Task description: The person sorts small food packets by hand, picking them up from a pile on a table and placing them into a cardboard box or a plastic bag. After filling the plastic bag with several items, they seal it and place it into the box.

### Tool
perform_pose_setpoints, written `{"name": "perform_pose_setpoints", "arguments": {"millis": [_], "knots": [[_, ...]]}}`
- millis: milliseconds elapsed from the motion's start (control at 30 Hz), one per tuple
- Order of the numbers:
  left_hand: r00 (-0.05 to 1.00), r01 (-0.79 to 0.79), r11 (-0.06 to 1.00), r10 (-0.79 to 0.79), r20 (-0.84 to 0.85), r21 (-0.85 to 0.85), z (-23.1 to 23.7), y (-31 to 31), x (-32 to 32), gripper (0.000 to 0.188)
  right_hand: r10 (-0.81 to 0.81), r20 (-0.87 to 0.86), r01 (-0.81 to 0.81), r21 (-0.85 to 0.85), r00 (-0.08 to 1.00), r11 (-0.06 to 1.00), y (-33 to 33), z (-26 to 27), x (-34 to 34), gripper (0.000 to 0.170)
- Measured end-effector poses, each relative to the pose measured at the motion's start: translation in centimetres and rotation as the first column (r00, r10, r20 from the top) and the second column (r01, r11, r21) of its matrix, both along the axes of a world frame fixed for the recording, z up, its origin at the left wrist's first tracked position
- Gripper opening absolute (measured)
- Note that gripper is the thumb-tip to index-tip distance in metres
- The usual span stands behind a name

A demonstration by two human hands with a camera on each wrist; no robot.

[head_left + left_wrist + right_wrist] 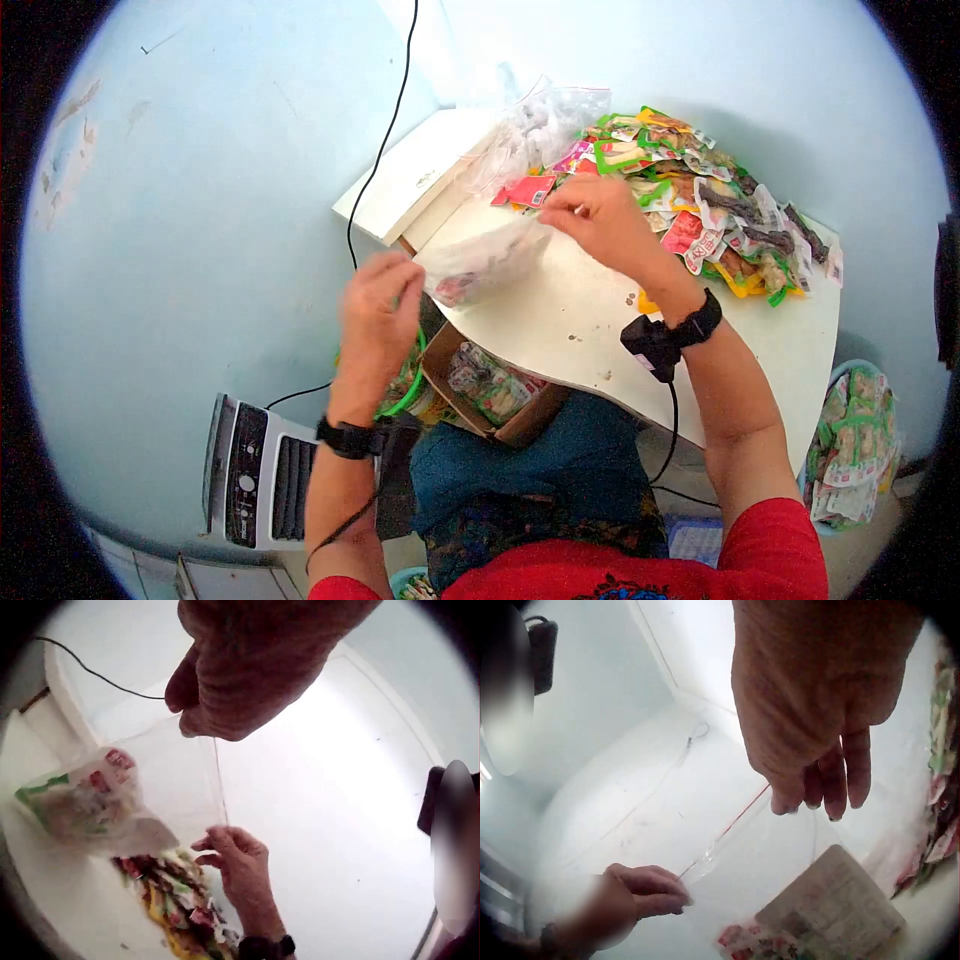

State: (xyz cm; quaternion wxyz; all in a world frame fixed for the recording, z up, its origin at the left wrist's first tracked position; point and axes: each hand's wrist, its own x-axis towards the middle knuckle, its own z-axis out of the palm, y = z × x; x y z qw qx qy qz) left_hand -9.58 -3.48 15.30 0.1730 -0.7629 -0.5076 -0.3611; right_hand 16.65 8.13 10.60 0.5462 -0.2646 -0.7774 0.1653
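Note:
A clear zip bag (488, 262) with a thin red line along its mouth is stretched between both hands over the table's left part. My left hand (378, 305) pinches one end of the mouth, thumb against fingers. At the other end, my right hand (605, 222) pinches the edge; its remaining fingers (859, 769) hang loosely in the right wrist view. Colourful snack packets (94, 796) show through the plastic low in the bag. Just beyond the right hand lies a heap of vacuum-packed snack packets (690, 185).
Crumpled clear bags (535, 130) lie at the back of the white table (570, 330). Below its front edge stand a cardboard box (525, 428) with packets and a green-rimmed basket (405, 398). A blue tub (836, 372) of packets is at right. A black cable (385, 140) hangs at left.

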Motion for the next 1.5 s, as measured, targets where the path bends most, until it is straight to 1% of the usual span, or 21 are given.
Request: {"name": "perform_pose_setpoints", "arguments": {"millis": [33, 133, 167, 233, 267, 333, 367, 433, 467, 533, 567, 667, 700, 800, 900, 1000, 1100, 1200, 1300, 1400, 1500], "knots": [[1.0, 0.004, 1.0, -0.004, 0.026, -0.01, 1.6, -0.1, 0.3, 0.009, 0.023, -0.074, -0.029, -0.078, 0.997, 0.997, -0.7, 1.1, 0.3, 0.017], [0.996, 0.075, 0.992, -0.069, 0.062, -0.102, 5.1, 0.4, 0.5, 0.009, 0.001, -0.143, -0.025, -0.166, 0.99, 0.986, -1.8, 3.0, 1.3, 0.018], [0.991, 0.1, 0.978, -0.082, 0.104, -0.181, 6.0, 0.3, 0.8, 0.007, 0.009, -0.162, -0.042, -0.196, 0.987, 0.98, -1.9, 3.3, 1.5, 0.018], [0.96, 0.202, 0.927, -0.122, 0.254, -0.317, 6.5, 0.9, 0.3, 0.006, 0.029, -0.198, -0.08, -0.256, 0.98, 0.963, -2.0, 3.7, 1.9, 0.018], [0.935, 0.258, 0.89, -0.132, 0.328, -0.375, 6.7, 1.0, 0.1, 0.005, 0.05, -0.26, -0.128, -0.293, 0.964, 0.948, -2.3, 4.0, 1.9, 0.018], [0.928, 0.286, 0.879, -0.155, 0.339, -0.381, 6.8, 0.9, 0.2, 0.003, 0.081, -0.386, -0.228, -0.353, 0.919, 0.908, -3.0, 4.7, 1.8, 0.017], [0.924, 0.301, 0.874, -0.168, 0.344, -0.382, 6.9, 0.9, 0.2, 0.003, 0.079, -0.361, -0.227, -0.392, 0.929, 0.892, -3.4, 5.3, 2.1, 0.016], [0.848, 0.4, 0.849, -0.2, 0.49, -0.344, 6.4, 0.6, 0.2, 0.003, 0.079, -0.309, -0.223, -0.465, 0.948, 0.857, -4.1, 6.3, 3.0, 0.014], [0.802, 0.445, 0.837, -0.215, 0.557, -0.319, 6.1, 0.5, 0.2, 0.004, 0.088, -0.285, -0.22, -0.472, 0.954, 0.854, -4.0, 6.3, 3.2, 0.014], [0.812, 0.394, 0.851, -0.145, 0.565, -0.348, 4.9, 0.7, 0.3, 0.005, 0.11, -0.238, -0.215, -0.48, 0.965, 0.851, -3.2, 5.7, 3.6, 0.014], [0.815, 0.368, 0.857, -0.111, 0.568, -0.36, 4.4, 0.8, 0.3, 0.006, 0.158, -0.256, -0.268, -0.48, 0.954, 0.835, -2.7, 5.2, 3.6, 0.013], [0.78, 0.346, 0.883, -0.082, 0.62, -0.318, 3.3, 0.5, 0.7, 0.006, 0.159, -0.334, -0.313, -0.481, 0.929, 0.819, -2.3, 4.6, 3.1, 0.013], [0.782, 0.297, 0.903, -0.044, 0.621, -0.31, 3.2, 0.4, 0.9, 0.007, 0.159, -0.322, -0.307, -0.487, 0.933, 0.818, -2.5, 4.9, 3.1, 0.013], [0.693, 0.373, 0.891, -0.082, 0.717, -0.258, 3.8, -0.1, 1.6, 0.011, 0.14, -0.342, -0.289, -0.437, 0.929, 0.852, -2.4, 4.6, 2.8, 0.016], [0.776, 0.29, 0.903, -0.028, 0.631, -0.316, 3.8, -0.1, 1.1, 0.018, 0.176, -0.362, -0.331, -0.425, 0.915, 0.843, -2.3, 4.5, 2.8, 0.015], [0.873, 0.218, 0.881, 0.017, 0.488, -0.42, 4.4, -0.4, 0.9, 0.025, 0.191, -0.367, -0.346, -0.42, 0.91, 0.839, -2.2, 4.2, 2.7, 0.014], [0.902, 0.23, 0.881, -0.033, 0.431, -0.414, 4.6, -0.4, 1.0, 0.03, 0.164, -0.39, -0.33, -0.409, 0.906, 0.851, -2.7, 4.5, 2.3, 0.014], [0.925, 0.142, 0.947, -0.024, 0.378, -0.287, 5.0, -0.4, 3.0, 0.032, 0.171, -0.363, -0.329, -0.434, 0.916, 0.839, -2.6, 4.6, 2.5, 0.014], [0.975, 0.168, 0.971, -0.137, 0.176, -0.171, 5.2, 0.6, 4.2, 0.033, 0.208, -0.35, -0.35, -0.413, 0.913, 0.841, -2.7, 4.8, 2.6, 0.014], [0.973, 0.198, 0.95, -0.161, 0.166, -0.24, 5.6, 1.4, 5.9, 0.029, 0.216, -0.328, -0.344, -0.41, 0.92, 0.845, -3.1, 5.1, 2.7, 0.015], [0.95, 0.216, 0.921, -0.121, 0.287, -0.325, 5.3, 2.6, 6.4, 0.022, 0.214, -0.326, -0.34, -0.402, 0.921, 0.85, -2.9, 5.1, 2.9, 0.015]]}}
